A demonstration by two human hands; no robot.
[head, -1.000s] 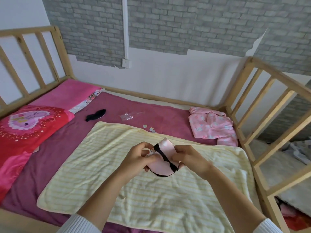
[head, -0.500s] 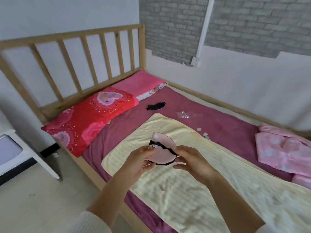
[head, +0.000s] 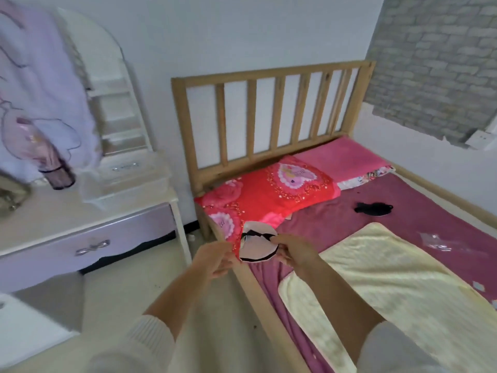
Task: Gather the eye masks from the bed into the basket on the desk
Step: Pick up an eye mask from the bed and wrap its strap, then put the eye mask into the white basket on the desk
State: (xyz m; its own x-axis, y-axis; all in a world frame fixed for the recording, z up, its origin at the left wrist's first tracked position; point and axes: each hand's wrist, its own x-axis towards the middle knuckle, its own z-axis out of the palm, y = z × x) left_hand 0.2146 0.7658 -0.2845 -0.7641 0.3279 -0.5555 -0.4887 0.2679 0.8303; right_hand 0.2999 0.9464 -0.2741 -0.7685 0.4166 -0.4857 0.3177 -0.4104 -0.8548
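A folded pink eye mask with black trim (head: pixel 258 248) hangs over the bed's near corner, by the red pillow. My right hand (head: pixel 295 251) pinches its right edge and my left hand (head: pixel 215 258) grips its left edge. A black eye mask (head: pixel 373 208) lies flat on the maroon sheet of the bed (head: pixel 336 227), beyond my hands to the right. On the pale desk (head: pixel 67 222) at the left stands a translucent white basket (head: pixel 150 181); I cannot see inside it.
A red pillow (head: pixel 269 195) and a pink pillow (head: pixel 341 157) lie against the slatted wooden headboard (head: pixel 269 74). A yellow striped towel (head: pixel 390 286) covers the near bed. A dark bottle (head: pixel 57 168) and a mirror stand on the desk. Bare floor (head: pixel 129 297) separates desk and bed.
My view has swung left from the bed toward the desk. Both hands carried the pink mask off the yellow towel to the bed's corner. The black mask has not moved.
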